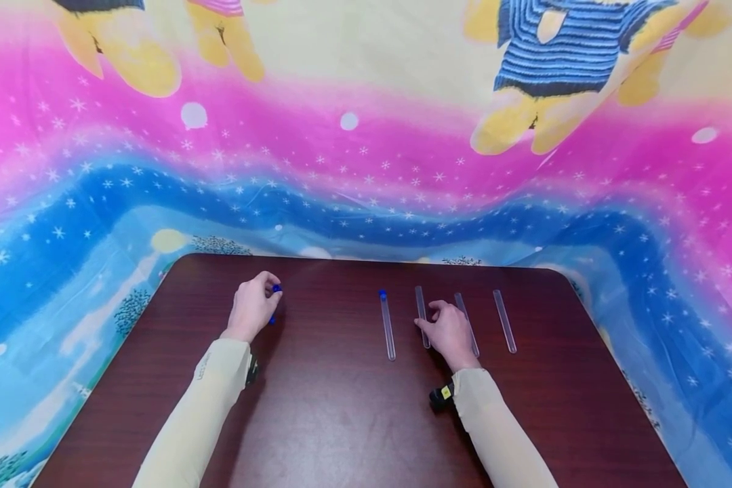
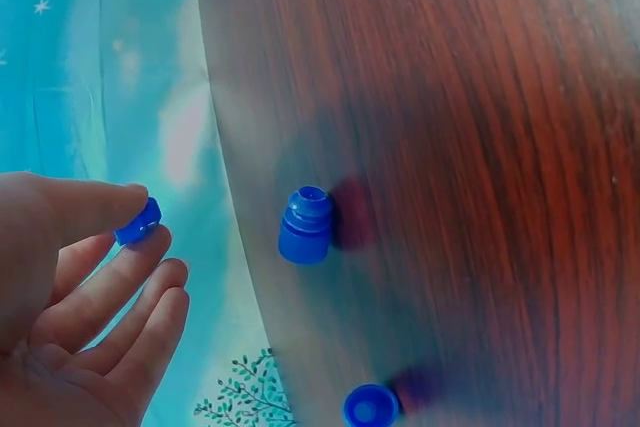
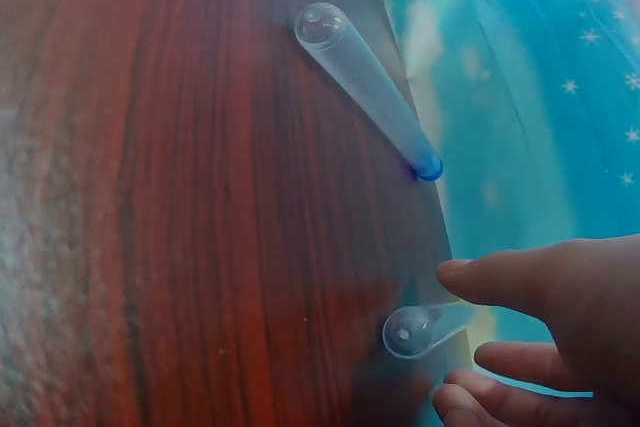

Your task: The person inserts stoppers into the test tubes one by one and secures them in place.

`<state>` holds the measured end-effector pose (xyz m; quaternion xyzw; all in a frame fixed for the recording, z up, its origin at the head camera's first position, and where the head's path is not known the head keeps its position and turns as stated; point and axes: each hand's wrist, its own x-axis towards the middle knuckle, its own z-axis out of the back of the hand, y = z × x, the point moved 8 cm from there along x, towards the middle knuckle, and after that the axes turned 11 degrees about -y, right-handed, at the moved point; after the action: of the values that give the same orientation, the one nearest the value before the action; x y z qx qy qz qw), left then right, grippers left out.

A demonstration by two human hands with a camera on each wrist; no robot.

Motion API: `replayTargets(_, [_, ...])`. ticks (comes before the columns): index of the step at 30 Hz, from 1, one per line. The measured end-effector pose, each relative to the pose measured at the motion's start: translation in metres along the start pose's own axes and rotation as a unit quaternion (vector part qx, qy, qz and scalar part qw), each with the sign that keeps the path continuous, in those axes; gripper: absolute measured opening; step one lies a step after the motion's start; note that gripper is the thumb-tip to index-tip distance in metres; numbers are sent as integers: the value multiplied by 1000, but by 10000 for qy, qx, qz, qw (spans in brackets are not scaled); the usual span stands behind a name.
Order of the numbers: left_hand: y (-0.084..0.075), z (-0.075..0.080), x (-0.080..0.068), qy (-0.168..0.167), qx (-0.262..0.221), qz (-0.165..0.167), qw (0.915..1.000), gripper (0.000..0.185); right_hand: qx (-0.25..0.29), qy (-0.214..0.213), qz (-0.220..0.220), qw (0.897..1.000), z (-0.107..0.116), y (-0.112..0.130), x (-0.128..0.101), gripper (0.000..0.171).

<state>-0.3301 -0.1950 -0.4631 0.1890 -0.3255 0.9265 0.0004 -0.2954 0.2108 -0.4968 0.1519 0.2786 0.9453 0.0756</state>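
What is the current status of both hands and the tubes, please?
Left hand pinches a blue cap; two caps loose on table. Right hand closing on an uncapped tube. One capped tube alongside. Nothing in the way.

The tabletop (image 1: 341, 407) is dark, reddish wood-grain with a smooth, faintly glossy finish. The test tubes (image 1: 388, 329) look like clear, glossy plastic, and the blue caps (image 2: 305, 226) like smooth, ribbed plastic. Behind, the printed backdrop (image 1: 366, 169) is thin, creased sheeting with a slight sheen.

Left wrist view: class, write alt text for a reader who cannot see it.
A left hand pinches a small blue cap between thumb and fingertips. Two more blue caps lie on the dark wooden table, with blue patterned cloth beyond its edge.
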Motion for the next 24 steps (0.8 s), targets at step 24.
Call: replayTargets(24, [-13, 5, -2, -235, -213, -203, 9993, 14, -41, 272, -55, 9996, -9, 0, 1, 46])
